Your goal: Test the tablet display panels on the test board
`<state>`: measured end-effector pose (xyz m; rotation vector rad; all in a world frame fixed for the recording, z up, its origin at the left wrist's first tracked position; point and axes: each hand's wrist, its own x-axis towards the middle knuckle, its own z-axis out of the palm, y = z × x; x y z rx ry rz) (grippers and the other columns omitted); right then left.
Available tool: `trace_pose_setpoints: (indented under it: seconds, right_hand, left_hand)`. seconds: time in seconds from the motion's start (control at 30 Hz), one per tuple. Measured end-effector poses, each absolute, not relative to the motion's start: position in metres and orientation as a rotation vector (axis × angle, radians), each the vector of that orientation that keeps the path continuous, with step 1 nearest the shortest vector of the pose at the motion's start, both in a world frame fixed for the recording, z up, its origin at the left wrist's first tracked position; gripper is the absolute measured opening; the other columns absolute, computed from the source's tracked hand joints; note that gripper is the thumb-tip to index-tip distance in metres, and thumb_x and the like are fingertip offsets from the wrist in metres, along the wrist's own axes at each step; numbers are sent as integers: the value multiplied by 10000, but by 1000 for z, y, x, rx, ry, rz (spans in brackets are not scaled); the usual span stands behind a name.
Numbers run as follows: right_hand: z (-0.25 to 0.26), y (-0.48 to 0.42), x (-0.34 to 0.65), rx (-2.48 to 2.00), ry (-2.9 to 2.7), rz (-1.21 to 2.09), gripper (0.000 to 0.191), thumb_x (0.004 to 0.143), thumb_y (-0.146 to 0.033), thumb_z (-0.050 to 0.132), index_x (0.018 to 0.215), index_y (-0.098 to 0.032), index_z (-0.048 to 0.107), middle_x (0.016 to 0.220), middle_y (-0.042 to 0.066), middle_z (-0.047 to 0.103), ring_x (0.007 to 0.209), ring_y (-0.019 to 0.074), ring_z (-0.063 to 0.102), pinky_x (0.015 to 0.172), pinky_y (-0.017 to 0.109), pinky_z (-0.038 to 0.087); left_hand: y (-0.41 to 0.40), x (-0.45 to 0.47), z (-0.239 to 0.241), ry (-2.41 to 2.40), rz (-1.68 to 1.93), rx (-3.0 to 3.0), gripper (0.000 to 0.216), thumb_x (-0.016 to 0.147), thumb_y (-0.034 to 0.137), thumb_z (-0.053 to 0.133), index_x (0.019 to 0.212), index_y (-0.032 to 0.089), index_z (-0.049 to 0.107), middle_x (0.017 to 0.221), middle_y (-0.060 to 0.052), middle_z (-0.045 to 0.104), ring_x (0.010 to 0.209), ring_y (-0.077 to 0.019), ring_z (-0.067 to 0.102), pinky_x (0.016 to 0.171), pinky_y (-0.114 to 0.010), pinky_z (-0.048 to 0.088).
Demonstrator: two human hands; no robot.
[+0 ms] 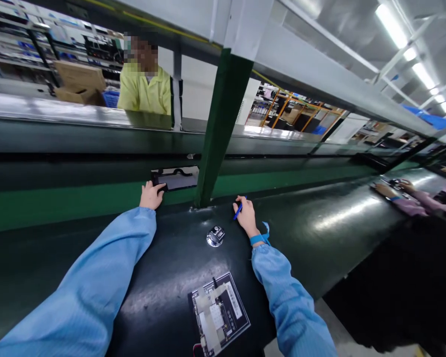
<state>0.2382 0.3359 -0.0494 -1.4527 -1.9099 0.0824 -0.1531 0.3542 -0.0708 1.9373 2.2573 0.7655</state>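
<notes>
Metal fitting (pixel 215 236) on the conveyor belt (pixel 319 248), beyond a circuit board (pixel 219 313)

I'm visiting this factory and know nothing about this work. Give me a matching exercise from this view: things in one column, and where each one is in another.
Things:
1. Circuit board
2. Blue pen
3. Cardboard box
4. Blue wrist strap

Places:
A. Held in the right hand
B. Around that hand's wrist
C. Beside the person in a yellow shirt
D. Lying on the dark conveyor belt

Pairs: 1-D, 2-A, 3-C, 4-B
</notes>
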Motion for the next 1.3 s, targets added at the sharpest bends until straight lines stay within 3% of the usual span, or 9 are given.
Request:
trace_pose_setpoints:
  seconds: [0.47,1.07,1.3]
  right_hand:
    - [-49,336,239,-1462,-1910,155,173,919,-319,522,1054,-227,579,1089,115,669,1099,293,565,994,437,474]
    - [-49,337,240,-1447,-1913,139,165,922,-320,522,1045,-231,587,1053,108,671,1078,294,572,964,441,481]
    - [-48,337,240,-1458,-1901,150,170,920,-320,523,1046,-228,590,1067,111,674,1073,286,574,973,433,479]
  left_hand:
    - [358,-156,-71,2074,722,2040,394,962,308,604,1335,183,591,1504,-135,481,1461,-347,349,1178,-653,268]
    - [353,-151,-65,2024,736,2082,506,959,410,603,1414,202,533,1514,-151,482,1447,-356,382,1173,-670,272]
    - [351,-151,-65,1970,771,2080,523,992,369,542,1479,200,456,1539,-158,458,1481,-344,333,1195,-663,220]
